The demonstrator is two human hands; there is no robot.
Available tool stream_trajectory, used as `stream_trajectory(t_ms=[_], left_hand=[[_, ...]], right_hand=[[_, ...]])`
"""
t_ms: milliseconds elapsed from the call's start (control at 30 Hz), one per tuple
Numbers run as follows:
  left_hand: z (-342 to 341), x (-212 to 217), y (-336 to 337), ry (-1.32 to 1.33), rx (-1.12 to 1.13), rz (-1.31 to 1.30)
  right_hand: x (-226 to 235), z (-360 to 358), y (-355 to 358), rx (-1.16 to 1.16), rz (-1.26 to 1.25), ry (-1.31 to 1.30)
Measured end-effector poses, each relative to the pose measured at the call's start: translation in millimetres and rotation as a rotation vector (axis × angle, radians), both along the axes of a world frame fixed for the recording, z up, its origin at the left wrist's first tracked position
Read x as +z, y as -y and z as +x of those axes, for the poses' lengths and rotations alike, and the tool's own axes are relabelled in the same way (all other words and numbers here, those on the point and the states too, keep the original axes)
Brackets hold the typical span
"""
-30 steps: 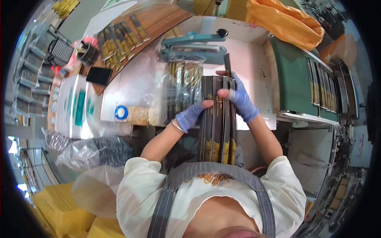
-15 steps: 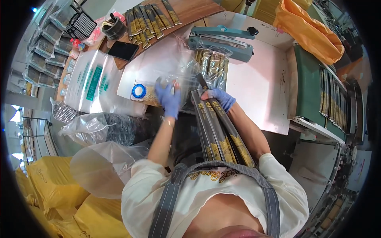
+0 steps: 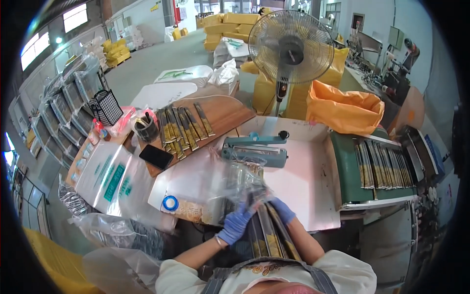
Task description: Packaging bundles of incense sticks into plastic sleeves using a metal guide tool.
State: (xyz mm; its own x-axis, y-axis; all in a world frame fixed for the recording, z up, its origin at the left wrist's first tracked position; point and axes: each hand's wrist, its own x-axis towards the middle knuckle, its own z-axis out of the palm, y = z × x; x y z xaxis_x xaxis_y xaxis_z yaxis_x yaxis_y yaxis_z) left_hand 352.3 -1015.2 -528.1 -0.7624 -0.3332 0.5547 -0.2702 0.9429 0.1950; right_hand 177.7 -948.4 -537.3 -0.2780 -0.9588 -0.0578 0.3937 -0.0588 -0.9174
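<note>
Long flat black-and-gold packets (image 3: 268,232), held as a bundle, lean lengthwise against my apron. My right hand (image 3: 284,211) is closed round their right side near the far end. At the left of that end is my left hand (image 3: 237,223), in a blue fingerless glove like the right one, its fingers pinched on a clear plastic bag (image 3: 240,183). Motion smears the bag, which lies around the far ends of the packets; how far they are inside it I cannot tell. A teal bag sealer (image 3: 257,149) stands just beyond.
More packets (image 3: 183,130) lie on a wooden board (image 3: 223,112), near a phone (image 3: 156,157) and a pen cup (image 3: 146,128). At left are flat plastic bags (image 3: 105,174) and a blue tape roll (image 3: 170,203). Right, packets line a green conveyor (image 3: 345,171); a fan (image 3: 291,51) stands behind.
My left hand has come right, from above the table to the packet ends, and now holds a clear bag there. My right hand keeps the bundle. The view has tilted up, bringing in the fan.
</note>
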Motion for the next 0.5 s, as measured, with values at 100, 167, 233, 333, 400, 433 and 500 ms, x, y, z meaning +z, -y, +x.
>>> stream_trajectory(t_ms=[100, 167, 233, 333, 400, 433, 500], left_hand=[[-34, 5, -42, -0.009, -0.254, 0.010], [1, -6, -59, 0.051, -0.423, 0.232], [3, -46, -83, 0.297, -0.542, -0.170], [-5, -41, -78, 0.307, -0.606, -0.132], [-4, -33, -74, 0.330, -0.668, -0.087], [-2, -26, -73, 0.342, -0.701, -0.064], [-12, 1, -56, 0.397, -0.690, 0.197]], right_hand=[[-101, -60, -73, -0.318, -0.189, -0.331], [57, 35, -108, -0.241, 0.361, -0.059], [59, 51, -135, -0.296, 0.318, 0.021], [50, 67, -157, -0.375, 0.229, 0.339], [45, 76, -165, -0.421, 0.173, 0.561], [44, 81, -170, -0.445, 0.144, 0.674], [44, 87, -173, -0.514, 0.081, 0.886]])
